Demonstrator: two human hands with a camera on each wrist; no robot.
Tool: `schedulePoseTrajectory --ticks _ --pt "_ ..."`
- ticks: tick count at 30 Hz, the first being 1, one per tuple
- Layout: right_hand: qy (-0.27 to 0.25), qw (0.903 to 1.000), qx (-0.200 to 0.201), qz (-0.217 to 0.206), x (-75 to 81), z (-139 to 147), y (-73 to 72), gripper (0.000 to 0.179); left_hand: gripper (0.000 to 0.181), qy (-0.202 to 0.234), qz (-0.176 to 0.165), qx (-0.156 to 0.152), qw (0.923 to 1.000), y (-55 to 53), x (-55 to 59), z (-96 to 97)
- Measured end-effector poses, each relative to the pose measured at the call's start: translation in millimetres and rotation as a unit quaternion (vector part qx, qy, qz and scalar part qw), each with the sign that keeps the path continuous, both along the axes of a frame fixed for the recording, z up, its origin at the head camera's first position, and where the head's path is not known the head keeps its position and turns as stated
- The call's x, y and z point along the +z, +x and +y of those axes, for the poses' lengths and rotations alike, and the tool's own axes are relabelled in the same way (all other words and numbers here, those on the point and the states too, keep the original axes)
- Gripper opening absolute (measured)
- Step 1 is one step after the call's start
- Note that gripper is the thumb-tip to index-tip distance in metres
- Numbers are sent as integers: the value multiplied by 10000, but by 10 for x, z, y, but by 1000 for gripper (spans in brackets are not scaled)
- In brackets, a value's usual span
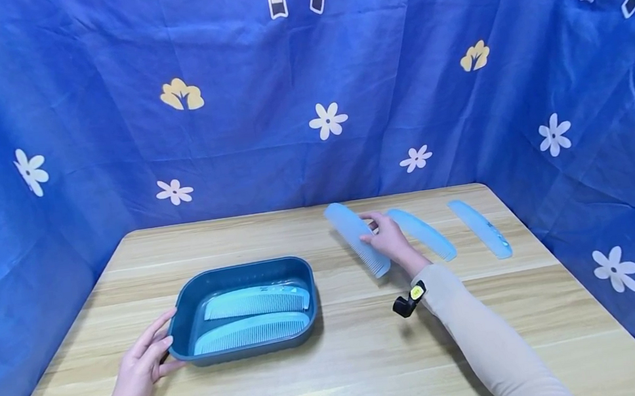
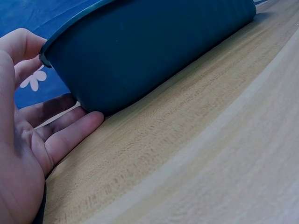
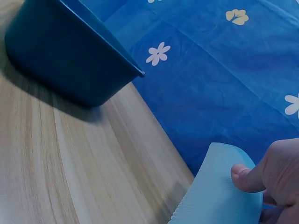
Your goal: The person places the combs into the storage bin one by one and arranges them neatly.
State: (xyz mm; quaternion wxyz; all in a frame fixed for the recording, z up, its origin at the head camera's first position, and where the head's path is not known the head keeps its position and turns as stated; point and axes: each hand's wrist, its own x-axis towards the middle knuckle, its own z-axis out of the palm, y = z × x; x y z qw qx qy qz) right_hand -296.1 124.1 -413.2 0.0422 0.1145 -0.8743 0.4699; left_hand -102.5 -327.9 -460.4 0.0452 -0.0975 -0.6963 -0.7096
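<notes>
My right hand [image 1: 388, 239] pinches a light-blue comb [image 1: 358, 239] at its curved back edge, holding it slanted over the table with a faint shadow beneath. In the right wrist view the thumb [image 3: 247, 178] lies flat on the comb's face. My left hand [image 1: 140, 362] holds the left end of a dark teal plastic basin [image 1: 247, 350]; upper fingers bend at the rim and lower ones touch its base. Inside the basin lie two combs, an upper one [image 1: 255, 301] and a lower one [image 1: 251, 331], teeth toward me.
Right of the held comb, two more light-blue combs lie slanted on the wooden table [image 1: 363, 377]: a nearer one [image 1: 423, 232] partly behind the right hand, and another [image 1: 480, 229] near the right edge. Blue patterned cloth [image 1: 262, 132] hangs around the table's back and sides.
</notes>
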Motion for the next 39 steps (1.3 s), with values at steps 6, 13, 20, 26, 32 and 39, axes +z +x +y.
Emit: schedulePoseTrajectory --ticks 6,13,20,26,32,39 --pt "-39 9998 92 146 22 -48 26 46 46 21 45 -5 10000 -5 -8 2" --pt "-213 9993 231 227 74 -114 82 47 46 23 13 10 10000 -6 -17 -2" --pt "-266 9989 333 203 121 -177 143 47 46 -13 -3 18 10000 -8 -26 -8" --pt "-308 9981 477 228 148 -231 195 47 46 -3 22 25 10000 -8 -34 -9" --pt "-341 9971 641 238 163 -289 268 47 46 52 20 9 10000 -7 -31 -9" --pt "-385 9960 754 270 185 -352 327 47 46 66 12 -6 10000 -9 -18 -9"
